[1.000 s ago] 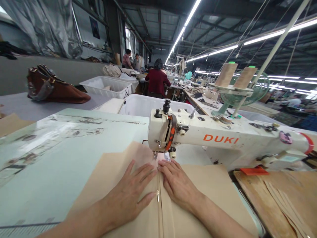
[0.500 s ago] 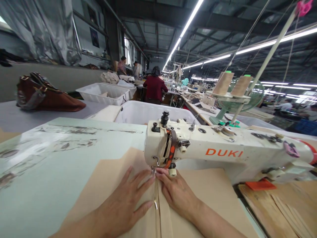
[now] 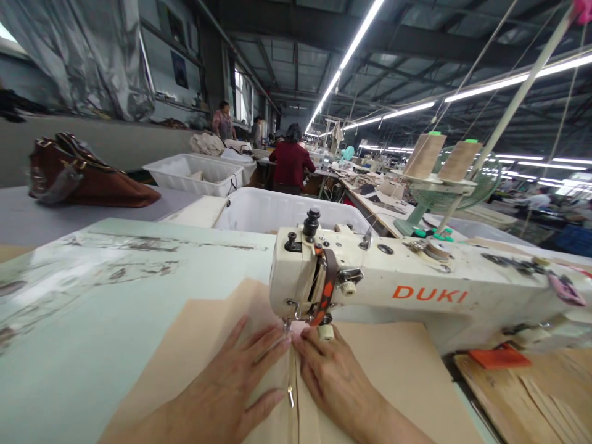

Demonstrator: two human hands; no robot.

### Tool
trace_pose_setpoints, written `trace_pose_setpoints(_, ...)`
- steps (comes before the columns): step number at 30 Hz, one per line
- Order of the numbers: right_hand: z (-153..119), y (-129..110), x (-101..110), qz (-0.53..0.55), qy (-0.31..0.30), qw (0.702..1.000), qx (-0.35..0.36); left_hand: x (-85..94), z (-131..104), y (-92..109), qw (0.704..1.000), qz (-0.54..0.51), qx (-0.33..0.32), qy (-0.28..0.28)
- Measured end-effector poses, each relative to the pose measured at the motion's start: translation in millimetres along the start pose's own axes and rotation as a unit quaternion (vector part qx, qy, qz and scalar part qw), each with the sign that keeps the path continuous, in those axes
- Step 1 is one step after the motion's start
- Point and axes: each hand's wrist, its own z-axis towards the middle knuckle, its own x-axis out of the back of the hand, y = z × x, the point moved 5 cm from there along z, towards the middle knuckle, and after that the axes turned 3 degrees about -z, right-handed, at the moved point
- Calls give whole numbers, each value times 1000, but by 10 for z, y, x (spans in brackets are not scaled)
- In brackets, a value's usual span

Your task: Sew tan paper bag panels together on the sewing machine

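Note:
My left hand (image 3: pixel 235 376) lies flat on a beige fabric panel (image 3: pixel 203 327), fingers spread and their tips beside the presser foot (image 3: pixel 287 327) of a white sewing machine (image 3: pixel 370 277). My right hand (image 3: pixel 335 370) rests on the panel's other side, its fingers bent and close together along the edge of a zipper (image 3: pixel 292 364). The zipper runs between both hands toward the foot, with a metal zipper pull (image 3: pixel 290 396) hanging from it. What lies under the right fingertips is partly hidden.
A brown handbag (image 3: pixel 87 176) sits on the grey surface at left. White plastic bins (image 3: pixel 291 209) stand behind the machine. Thread cones (image 3: pixel 425 154) and a green fan (image 3: pixel 416 213) are at right. Stacked brown panels (image 3: pixel 531 394) lie at lower right. A person in dark red (image 3: pixel 291 160) sits further back.
My right fingertips have drawn slightly back from the presser foot, and a pale pink patch shows there. The left hand stays nearly in place. The view has shifted a little.

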Motion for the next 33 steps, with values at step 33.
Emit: trace_pose_setpoints(33,-1443,-684,340,217,-167,916,-295,206,-744,1000,994,75,-56,63)
